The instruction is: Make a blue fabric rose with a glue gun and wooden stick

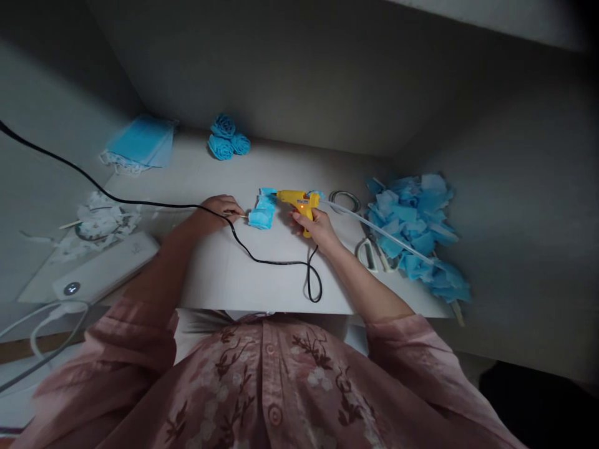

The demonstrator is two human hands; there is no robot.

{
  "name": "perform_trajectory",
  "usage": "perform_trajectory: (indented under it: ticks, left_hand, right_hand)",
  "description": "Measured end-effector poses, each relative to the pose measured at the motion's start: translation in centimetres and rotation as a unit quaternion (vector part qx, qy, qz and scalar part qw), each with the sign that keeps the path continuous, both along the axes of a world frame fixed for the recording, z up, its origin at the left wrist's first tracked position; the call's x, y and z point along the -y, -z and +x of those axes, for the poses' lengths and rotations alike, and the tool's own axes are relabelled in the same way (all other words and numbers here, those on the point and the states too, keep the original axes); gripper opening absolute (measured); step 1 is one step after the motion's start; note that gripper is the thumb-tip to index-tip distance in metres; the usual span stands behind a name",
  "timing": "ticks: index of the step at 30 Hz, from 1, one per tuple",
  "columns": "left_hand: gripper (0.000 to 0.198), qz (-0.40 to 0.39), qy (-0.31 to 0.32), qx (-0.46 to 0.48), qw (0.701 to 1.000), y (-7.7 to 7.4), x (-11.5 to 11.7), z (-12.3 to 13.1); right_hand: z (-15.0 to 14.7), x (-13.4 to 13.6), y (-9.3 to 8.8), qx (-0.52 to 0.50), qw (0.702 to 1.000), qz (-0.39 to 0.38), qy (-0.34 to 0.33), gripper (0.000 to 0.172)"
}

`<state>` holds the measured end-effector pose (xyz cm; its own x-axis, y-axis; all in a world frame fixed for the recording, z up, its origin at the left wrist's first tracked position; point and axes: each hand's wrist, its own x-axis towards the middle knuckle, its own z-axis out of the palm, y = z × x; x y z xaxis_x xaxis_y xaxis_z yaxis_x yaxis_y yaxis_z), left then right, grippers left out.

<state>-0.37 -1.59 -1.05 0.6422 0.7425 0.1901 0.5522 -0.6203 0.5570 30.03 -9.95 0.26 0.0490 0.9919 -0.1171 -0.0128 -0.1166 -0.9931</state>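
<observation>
In my right hand (318, 227) is a yellow glue gun (296, 199), its fingers wrapped round the handle. A long pale glue stick (374, 229) sticks out of its back toward the right. The gun's nozzle is at the far end of a blue fabric-like strip (266, 202) lying on the table. My left hand (219, 209) pinches a thin wooden stick (242, 216). The stick's other end meets the rolled near end (260, 219) of the blue strip. A black cord (262, 260) runs from the gun and crosses over my left wrist.
Three blue rosettes (224, 137) sit at the back, beside a stack of blue face masks (143, 142). At right lie blue scraps (412, 215), scissors (367, 254) and a tape roll (345, 201). White scraps (105, 218) and a white power strip (107, 265) are at left.
</observation>
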Motion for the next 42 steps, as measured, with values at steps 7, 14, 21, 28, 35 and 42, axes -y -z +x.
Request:
perform_trajectory:
  ticks: [7,14,21,28,35,42]
  left_hand:
    - [0.035,0.002,0.013,-0.025,1.0,-0.2,-0.2,-0.1]
    - [0.047,0.017,0.031,-0.038,0.999,0.4,-1.5,-1.3]
    - [0.057,0.031,0.027,-0.04,0.998,1.1,-2.1,-1.5]
    - [0.05,0.046,0.013,-0.04,0.998,1.5,-2.3,-1.4]
    - [0.052,0.052,0.01,-0.043,0.998,1.6,-2.6,-1.2]
    - [0.037,0.073,-0.008,-0.051,0.996,1.3,-1.9,-1.0]
  right_hand:
    - [0.2,0.0,0.2,0.005,1.0,-0.004,-0.001,0.065]
    - [-0.1,0.1,-0.2,-0.009,1.0,-0.006,0.001,0.063]
    - [-0.2,0.1,-0.2,-0.019,1.0,-0.007,-0.005,0.066]
    - [-0.1,0.0,0.1,-0.016,1.0,0.001,-0.011,0.065]
    - [-0.1,0.0,0.1,-0.011,1.0,-0.002,-0.012,0.066]
    - [-0.1,0.0,0.1,-0.012,1.0,-0.003,-0.01,0.065]
